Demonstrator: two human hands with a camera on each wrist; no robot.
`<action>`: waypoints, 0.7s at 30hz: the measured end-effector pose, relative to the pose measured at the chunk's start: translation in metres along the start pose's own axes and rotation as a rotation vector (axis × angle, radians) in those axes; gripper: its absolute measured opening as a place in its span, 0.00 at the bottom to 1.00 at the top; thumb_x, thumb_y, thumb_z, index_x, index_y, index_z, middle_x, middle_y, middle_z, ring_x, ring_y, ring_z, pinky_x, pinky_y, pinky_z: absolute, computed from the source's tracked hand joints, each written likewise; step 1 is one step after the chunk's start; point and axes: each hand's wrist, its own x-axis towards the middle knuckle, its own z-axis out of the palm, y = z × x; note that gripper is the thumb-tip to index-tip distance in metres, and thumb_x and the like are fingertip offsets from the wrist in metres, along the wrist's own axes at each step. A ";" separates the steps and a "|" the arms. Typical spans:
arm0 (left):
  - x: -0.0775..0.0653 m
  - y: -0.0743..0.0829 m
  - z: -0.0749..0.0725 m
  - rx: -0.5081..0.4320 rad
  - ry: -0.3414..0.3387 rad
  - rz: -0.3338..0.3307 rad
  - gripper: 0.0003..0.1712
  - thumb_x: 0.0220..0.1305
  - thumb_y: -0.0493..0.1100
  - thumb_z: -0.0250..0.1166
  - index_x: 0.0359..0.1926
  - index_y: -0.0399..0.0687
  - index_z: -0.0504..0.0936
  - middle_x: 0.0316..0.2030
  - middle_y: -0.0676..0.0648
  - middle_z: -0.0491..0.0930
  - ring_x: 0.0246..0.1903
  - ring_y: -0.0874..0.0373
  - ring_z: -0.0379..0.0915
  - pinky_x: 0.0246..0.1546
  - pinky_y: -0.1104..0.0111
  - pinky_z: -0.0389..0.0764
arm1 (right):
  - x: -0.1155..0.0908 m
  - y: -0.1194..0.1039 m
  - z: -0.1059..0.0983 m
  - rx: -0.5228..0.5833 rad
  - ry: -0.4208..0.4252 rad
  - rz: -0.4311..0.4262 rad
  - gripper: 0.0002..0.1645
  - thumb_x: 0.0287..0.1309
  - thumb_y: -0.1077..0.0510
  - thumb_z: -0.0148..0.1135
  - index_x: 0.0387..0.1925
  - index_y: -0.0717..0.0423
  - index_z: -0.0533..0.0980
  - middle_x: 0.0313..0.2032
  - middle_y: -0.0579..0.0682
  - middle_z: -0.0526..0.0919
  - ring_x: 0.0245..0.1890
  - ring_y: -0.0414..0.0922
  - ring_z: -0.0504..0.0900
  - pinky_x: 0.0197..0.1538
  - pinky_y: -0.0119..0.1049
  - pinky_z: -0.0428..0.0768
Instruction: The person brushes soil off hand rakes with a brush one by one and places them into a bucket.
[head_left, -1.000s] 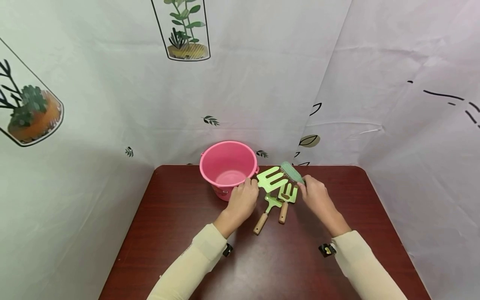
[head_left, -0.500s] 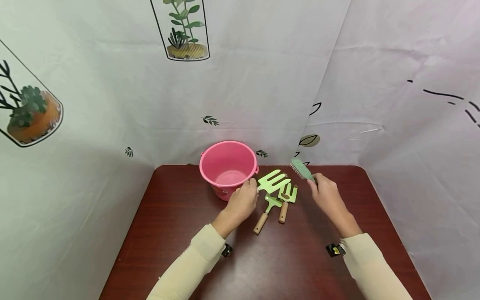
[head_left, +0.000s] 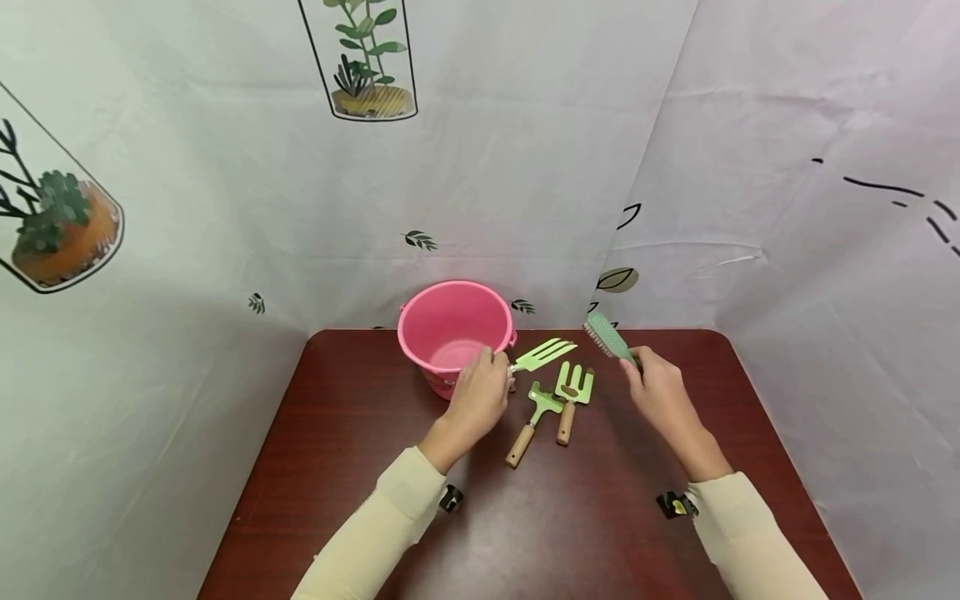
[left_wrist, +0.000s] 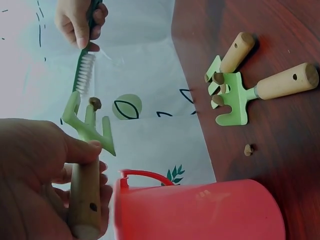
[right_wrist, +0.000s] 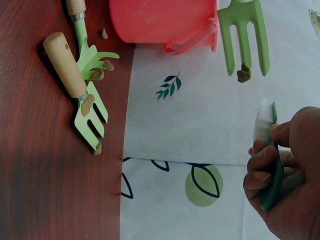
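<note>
My left hand (head_left: 480, 393) grips the wooden handle of a green garden fork (head_left: 542, 357), raised beside the pink bucket's rim. A brown lump (right_wrist: 244, 74) sticks to its middle tine in the right wrist view. In my right hand (head_left: 663, 392) is a green brush (head_left: 606, 335) with pale bristles, its handle wrapped by the fingers. A short gap separates the bristles from the fork's tines in the head view. On the table below lie a second green fork (head_left: 575, 385) and a small green hand rake (head_left: 544, 402), both wooden-handled, with brown lumps on their heads.
The pink bucket (head_left: 429, 327) stands upright at the back of the dark red table (head_left: 360, 433), left of the tools. A loose brown lump (left_wrist: 248, 149) lies between bucket and tools. Printed white cloth (head_left: 525, 167) hangs behind and at both sides.
My right hand has drawn the brush away from the fork, to the right. The fork has turned in my left hand, its head now seen more edge-on; the left hand shifted slightly left.
</note>
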 end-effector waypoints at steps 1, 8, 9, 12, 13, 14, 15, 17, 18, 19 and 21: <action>0.000 0.000 0.000 0.019 0.003 -0.004 0.09 0.69 0.42 0.67 0.37 0.42 0.76 0.33 0.45 0.73 0.33 0.48 0.73 0.35 0.58 0.75 | -0.001 0.000 0.000 0.000 -0.004 0.004 0.14 0.72 0.63 0.60 0.49 0.72 0.75 0.34 0.63 0.82 0.31 0.55 0.79 0.34 0.52 0.78; 0.000 -0.002 -0.002 0.105 0.031 -0.029 0.06 0.69 0.43 0.67 0.37 0.45 0.81 0.35 0.46 0.76 0.37 0.46 0.73 0.34 0.56 0.66 | -0.003 0.001 -0.001 0.006 -0.029 0.021 0.15 0.73 0.62 0.59 0.50 0.72 0.75 0.37 0.64 0.82 0.32 0.55 0.80 0.35 0.51 0.79; 0.000 -0.002 -0.002 0.109 0.032 -0.030 0.06 0.69 0.43 0.67 0.38 0.46 0.81 0.35 0.46 0.76 0.37 0.47 0.73 0.34 0.56 0.66 | -0.004 0.002 -0.001 0.006 -0.028 0.019 0.15 0.73 0.62 0.59 0.50 0.72 0.75 0.37 0.64 0.82 0.32 0.55 0.80 0.35 0.51 0.79; 0.001 -0.001 -0.003 0.115 0.023 -0.033 0.04 0.69 0.42 0.66 0.39 0.46 0.82 0.35 0.47 0.78 0.37 0.48 0.74 0.35 0.56 0.66 | -0.004 0.002 -0.001 0.007 -0.030 0.017 0.14 0.73 0.62 0.59 0.51 0.72 0.75 0.37 0.64 0.82 0.32 0.54 0.79 0.35 0.51 0.79; 0.001 -0.001 -0.003 0.118 0.018 -0.032 0.03 0.69 0.41 0.66 0.39 0.46 0.82 0.35 0.47 0.79 0.37 0.48 0.74 0.36 0.55 0.66 | -0.004 0.002 -0.001 0.008 -0.033 0.019 0.14 0.73 0.62 0.59 0.51 0.72 0.75 0.37 0.64 0.82 0.32 0.54 0.79 0.35 0.51 0.79; 0.001 0.000 -0.003 0.123 0.015 -0.032 0.02 0.69 0.40 0.65 0.40 0.47 0.82 0.35 0.48 0.79 0.37 0.48 0.75 0.36 0.55 0.66 | -0.004 0.002 -0.002 0.009 -0.037 0.022 0.15 0.73 0.62 0.59 0.51 0.72 0.75 0.37 0.64 0.82 0.32 0.54 0.79 0.35 0.51 0.79; 0.001 0.000 -0.003 0.130 0.011 -0.031 0.01 0.68 0.39 0.65 0.40 0.47 0.81 0.35 0.48 0.80 0.37 0.48 0.75 0.36 0.55 0.66 | -0.004 0.002 -0.002 0.008 -0.041 0.024 0.15 0.73 0.62 0.59 0.51 0.72 0.75 0.38 0.64 0.82 0.32 0.54 0.79 0.35 0.51 0.79; 0.002 0.001 -0.003 0.148 0.004 -0.027 0.03 0.67 0.37 0.65 0.41 0.47 0.81 0.35 0.48 0.81 0.37 0.48 0.76 0.37 0.55 0.66 | -0.005 0.002 -0.002 0.007 -0.045 0.024 0.15 0.73 0.61 0.58 0.51 0.72 0.75 0.38 0.65 0.83 0.33 0.55 0.80 0.37 0.52 0.79; 0.002 0.001 -0.003 0.155 0.002 -0.025 0.04 0.66 0.36 0.65 0.41 0.47 0.80 0.35 0.47 0.82 0.37 0.48 0.77 0.37 0.55 0.67 | -0.005 0.002 -0.002 0.006 -0.046 0.021 0.15 0.74 0.61 0.58 0.51 0.71 0.75 0.39 0.65 0.83 0.34 0.55 0.80 0.37 0.53 0.79; 0.002 0.002 -0.002 0.162 -0.003 -0.024 0.06 0.64 0.36 0.66 0.41 0.47 0.80 0.35 0.47 0.82 0.37 0.48 0.77 0.36 0.55 0.66 | -0.005 0.001 -0.003 0.005 -0.044 0.017 0.15 0.73 0.61 0.58 0.51 0.72 0.75 0.39 0.65 0.83 0.34 0.56 0.80 0.38 0.53 0.79; 0.002 0.003 -0.002 0.172 -0.018 -0.027 0.08 0.62 0.36 0.68 0.41 0.47 0.79 0.34 0.47 0.81 0.36 0.47 0.77 0.36 0.55 0.66 | -0.005 0.000 -0.003 0.009 -0.038 0.003 0.14 0.73 0.62 0.58 0.51 0.71 0.75 0.39 0.65 0.83 0.34 0.56 0.80 0.38 0.54 0.79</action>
